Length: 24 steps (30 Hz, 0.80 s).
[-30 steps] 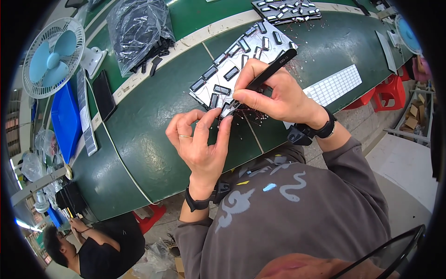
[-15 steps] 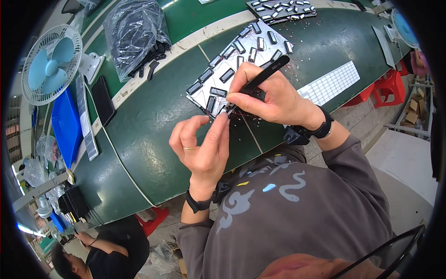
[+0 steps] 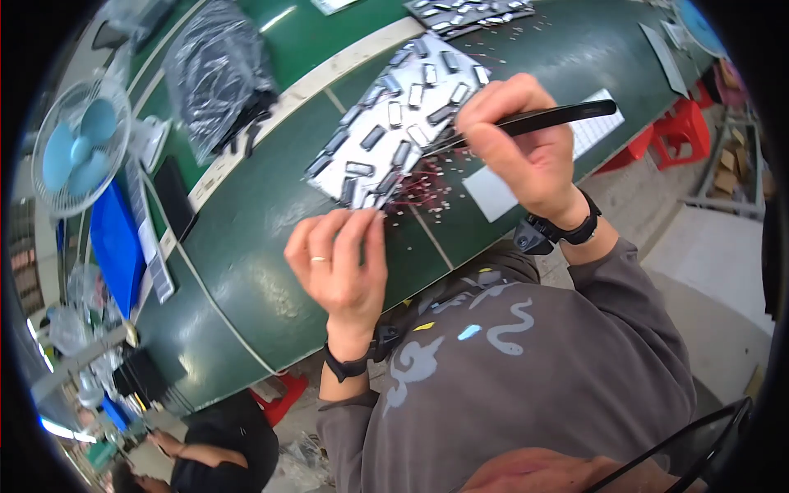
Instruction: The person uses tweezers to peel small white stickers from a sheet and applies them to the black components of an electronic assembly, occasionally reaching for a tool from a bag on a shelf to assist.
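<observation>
My right hand (image 3: 530,160) is closed round black tweezers (image 3: 563,117), held nearly level with their tips pointing left over the board. Below them lies a white board (image 3: 366,156), tilted across the green table, with several small black oblong parts (image 3: 372,136) on it. Thin red wires (image 3: 423,191) spread from its right edge. At the board's near corner, the fingertips of my left hand (image 3: 341,259) are pressed together beside the lowest parts. Whatever they pinch is too small and blurred to name.
Beyond the board sits a second loaded board (image 3: 468,18). A white keyboard (image 3: 596,131) lies partly behind my right hand. Left of the board are a bag of black parts (image 3: 218,74), a black phone-like slab (image 3: 173,197), a blue tray (image 3: 115,246) and a fan (image 3: 80,148). Another person (image 3: 222,444) sits lower left.
My right hand has moved right, away from my left hand, and the tweezers have swung flatter. My left hand stays by the board's near corner. The whole view has shifted slightly.
</observation>
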Available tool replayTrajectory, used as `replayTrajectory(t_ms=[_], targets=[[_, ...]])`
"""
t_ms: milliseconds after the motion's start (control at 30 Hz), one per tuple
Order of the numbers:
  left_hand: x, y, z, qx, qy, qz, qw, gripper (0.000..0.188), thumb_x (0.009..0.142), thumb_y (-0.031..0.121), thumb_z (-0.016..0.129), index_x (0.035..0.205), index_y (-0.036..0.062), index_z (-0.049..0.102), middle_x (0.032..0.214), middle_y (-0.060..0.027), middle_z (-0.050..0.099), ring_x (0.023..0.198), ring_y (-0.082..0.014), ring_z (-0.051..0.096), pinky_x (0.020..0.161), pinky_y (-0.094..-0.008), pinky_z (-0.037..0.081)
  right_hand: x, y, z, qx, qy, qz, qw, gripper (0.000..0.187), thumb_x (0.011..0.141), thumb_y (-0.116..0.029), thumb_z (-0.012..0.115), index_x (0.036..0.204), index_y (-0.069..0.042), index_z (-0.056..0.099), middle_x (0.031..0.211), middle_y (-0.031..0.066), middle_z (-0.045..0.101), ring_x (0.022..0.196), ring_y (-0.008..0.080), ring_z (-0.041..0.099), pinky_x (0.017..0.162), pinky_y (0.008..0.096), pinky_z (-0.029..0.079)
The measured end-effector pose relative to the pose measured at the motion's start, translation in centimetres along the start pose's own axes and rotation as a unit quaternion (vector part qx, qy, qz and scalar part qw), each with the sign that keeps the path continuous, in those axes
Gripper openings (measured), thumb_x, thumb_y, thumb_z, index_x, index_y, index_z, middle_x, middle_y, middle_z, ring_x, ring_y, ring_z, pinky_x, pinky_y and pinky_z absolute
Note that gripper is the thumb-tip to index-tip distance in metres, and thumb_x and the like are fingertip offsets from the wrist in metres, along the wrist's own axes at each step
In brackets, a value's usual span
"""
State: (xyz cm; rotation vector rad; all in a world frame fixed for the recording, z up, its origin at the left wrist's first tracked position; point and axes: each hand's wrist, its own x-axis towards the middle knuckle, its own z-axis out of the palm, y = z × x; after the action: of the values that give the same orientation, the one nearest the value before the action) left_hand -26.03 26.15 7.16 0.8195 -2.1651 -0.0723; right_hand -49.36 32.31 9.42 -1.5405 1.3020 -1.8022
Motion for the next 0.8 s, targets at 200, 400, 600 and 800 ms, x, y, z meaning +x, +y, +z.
replayTrajectory(t_ms=[200, 400, 600, 800], targets=[[-1.4, 2.9, -0.6, -0.084, -0.002, 0.109, 0.991, 0.031, 0.079, 0.009, 0.083, 0.108, 0.0104, 0.073, 0.107, -0.0031, 0.067, 0.104, -0.0256, 0.059, 0.089, -0.0359, 0.05, -6.0, 1.1, -7.7, -0.056, 0.049, 0.184, 0.98, 0.016, 0.098, -0.01, 0.066, 0.109, -0.002, 0.056, 0.094, 0.0033, 0.061, 0.081, 0.0073, 0.056, 0.073, 0.0229, 0.047], [0.2, 6.0, 6.4, -0.203, -0.328, 0.224, 0.895, 0.049, 0.084, 0.024, 0.079, 0.127, 0.0054, 0.063, 0.138, -0.0069, 0.058, 0.119, -0.0271, 0.055, 0.098, -0.0427, 0.049, -9.0, 3.0, -9.9, -0.174, 0.015, 0.257, 0.95, 0.014, 0.1, -0.015, 0.065, 0.101, -0.003, 0.058, 0.09, -0.0002, 0.059, 0.078, 0.0033, 0.052, 0.067, 0.0222, 0.044], [0.8, 9.0, 8.5, -0.134, -0.378, 0.272, 0.875, 0.063, 0.083, 0.032, 0.078, 0.138, 0.0091, 0.057, 0.147, -0.0069, 0.054, 0.119, -0.0249, 0.052, 0.098, -0.0402, 0.044, -9.1, 3.0, -11.2, -0.184, 0.019, 0.227, 0.956, 0.015, 0.1, -0.016, 0.066, 0.099, -0.003, 0.059, 0.083, -0.0031, 0.056, 0.072, 0.0027, 0.048, 0.061, 0.022, 0.039], [0.5, 9.1, 9.0, -0.104, -0.366, 0.277, 0.882, 0.066, 0.081, 0.029, 0.079, 0.141, 0.0132, 0.055, 0.148, -0.0061, 0.054, 0.115, -0.0239, 0.053, 0.092, -0.0382, 0.044, -9.4, 3.4, -11.7, -0.185, 0.017, 0.219, 0.958, 0.015, 0.099, -0.015, 0.067, 0.098, -0.002, 0.059, 0.084, -0.0029, 0.056, 0.071, 0.003, 0.047, 0.06, 0.0221, 0.037]])
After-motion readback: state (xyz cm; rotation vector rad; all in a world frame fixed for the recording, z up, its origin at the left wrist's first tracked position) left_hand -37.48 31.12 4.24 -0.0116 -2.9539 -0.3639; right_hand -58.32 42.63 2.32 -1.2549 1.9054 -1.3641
